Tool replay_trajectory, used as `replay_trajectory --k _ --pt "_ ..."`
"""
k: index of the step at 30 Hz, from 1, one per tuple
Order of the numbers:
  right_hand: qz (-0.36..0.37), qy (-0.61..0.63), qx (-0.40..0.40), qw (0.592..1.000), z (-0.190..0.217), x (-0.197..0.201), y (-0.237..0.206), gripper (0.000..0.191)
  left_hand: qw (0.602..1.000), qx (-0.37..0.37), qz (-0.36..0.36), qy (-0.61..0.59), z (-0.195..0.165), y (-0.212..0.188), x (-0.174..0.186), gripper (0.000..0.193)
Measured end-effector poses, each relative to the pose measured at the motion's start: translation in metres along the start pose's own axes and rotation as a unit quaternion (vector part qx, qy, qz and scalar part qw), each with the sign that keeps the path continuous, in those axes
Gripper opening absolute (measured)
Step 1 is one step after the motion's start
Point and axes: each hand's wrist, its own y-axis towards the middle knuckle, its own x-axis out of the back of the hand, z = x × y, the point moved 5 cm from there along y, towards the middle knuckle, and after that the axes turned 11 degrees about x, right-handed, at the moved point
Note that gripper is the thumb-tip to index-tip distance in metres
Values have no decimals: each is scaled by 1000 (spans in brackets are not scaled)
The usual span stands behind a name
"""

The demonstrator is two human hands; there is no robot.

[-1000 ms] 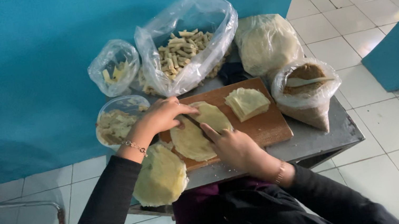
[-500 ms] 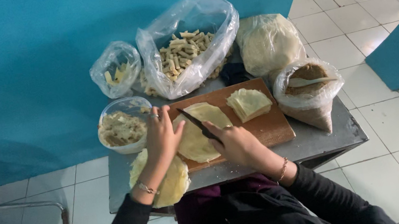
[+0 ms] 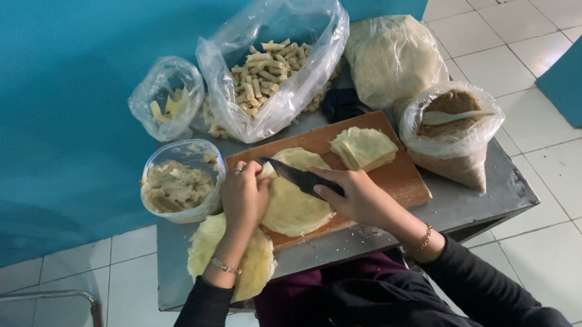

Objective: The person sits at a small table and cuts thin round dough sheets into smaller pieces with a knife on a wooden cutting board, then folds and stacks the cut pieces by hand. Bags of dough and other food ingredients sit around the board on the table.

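Right hand (image 3: 359, 199) gripping a black knife (image 3: 301, 177), blade laid across a round pale dough sheet (image 3: 296, 205). Left hand (image 3: 244, 198) curled, fingers pressing down on that sheet's left edge. Sheet lying on a brown cutting board (image 3: 393, 170) on a grey metal table (image 3: 483, 195). Folded dough pieces (image 3: 362, 148) near the board's back edge. Just left, a clear tub of filling (image 3: 178, 185). Behind, a big plastic bag of rolled sticks (image 3: 268, 70). Right of the board, a bag of brown crumbs (image 3: 453, 130).

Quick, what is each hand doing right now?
Left hand: curled, pressing on the round pale-yellow dough sheet on the wooden cutting board.
Right hand: closed on the black-bladed knife.
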Motion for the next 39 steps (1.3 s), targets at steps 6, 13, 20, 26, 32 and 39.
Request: replay_trajectory --k 6,13,20,26,32,39 --pt "19 -25 -12 999 15 11 3 48 987 49 48 -143 15 1 0 23" --pt "-6 -115 75 991 44 15 -7 51 974 130 103 -152 39 10 -10 24" --pt "4 -165 99 981 47 8 -20 53 979 130 107 -119 43 15 -9 25" --pt "9 -224 111 968 33 -10 -24 52 968 151 144 -140 33 16 -2 22" --pt "54 -430 209 877 13 -51 -23 38 983 116 92 -105 23 13 2 20" --pt "114 -502 207 832 16 -56 -13 27 976 77 99 -180 15 7 11 16"
